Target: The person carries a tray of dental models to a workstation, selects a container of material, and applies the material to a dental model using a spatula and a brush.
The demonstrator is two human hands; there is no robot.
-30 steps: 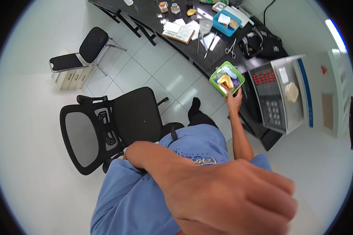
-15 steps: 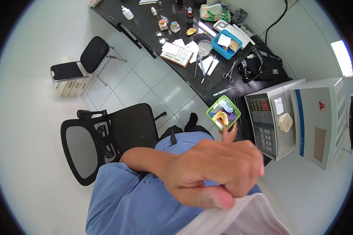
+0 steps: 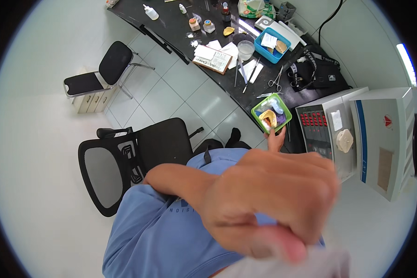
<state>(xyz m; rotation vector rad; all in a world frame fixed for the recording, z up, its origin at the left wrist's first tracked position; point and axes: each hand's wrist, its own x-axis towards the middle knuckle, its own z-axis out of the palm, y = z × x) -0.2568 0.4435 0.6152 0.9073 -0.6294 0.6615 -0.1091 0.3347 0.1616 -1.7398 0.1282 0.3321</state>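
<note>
My left hand [image 3: 273, 204], large and close in front of me, is closed on a whitish cloth [image 3: 292, 265], which is blurred and runs off the lower edge. Beyond it, my right hand [image 3: 276, 139] grips the near rim of a small green plastic basket [image 3: 287, 121] at the edge of the black table. Inside the basket lie a yellowish dental arch cast [image 3: 267, 116], a light blue piece [image 3: 277, 106] and purple pieces [image 3: 281, 119]. The left hand hides most of my right forearm.
On the black table [image 3: 245, 99] are scissor-like forceps [image 3: 276, 79], a blue basket [image 3: 274, 57], a clear bowl [image 3: 246, 50], a clipboard [image 3: 213, 60] and a black bag [image 3: 317, 76]. A machine with a red display [image 3: 315, 120] stands right; an office chair [image 3: 164, 143] stands left.
The green basket has moved farther along the table, with my right hand at its rim. My left hand has shifted right and nearer, the cloth still in it. The view has shifted slightly.
</note>
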